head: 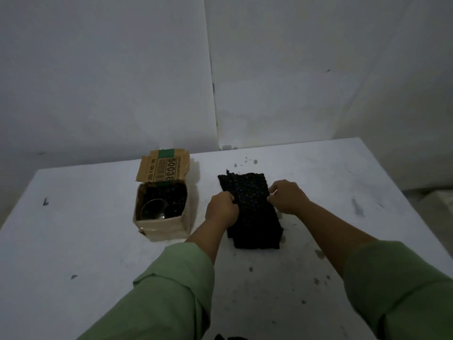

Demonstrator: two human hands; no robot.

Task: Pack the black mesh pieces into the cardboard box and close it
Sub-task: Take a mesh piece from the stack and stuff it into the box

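- Black mesh piece (252, 212) lies flat on the white table (73, 241), right of centre, its far edge ragged and its near edge short of the table's front.
- At the left, bare tabletop stretches from the table's left edge to the cardboard box (160, 217).
- That box stands open, its flap (163, 168) upright at the back; dark mesh and a clear curved item (154, 209) sit inside.
- A narrow strip of table separates box and mesh piece.
- Left hand (220, 208), fingers curled, grips the mesh's left edge.
- Right hand (288, 196) pinches its right edge.
- Beyond it, speckled tabletop runs open to the right edge.
- Green sleeves (171, 290) cover both forearms.
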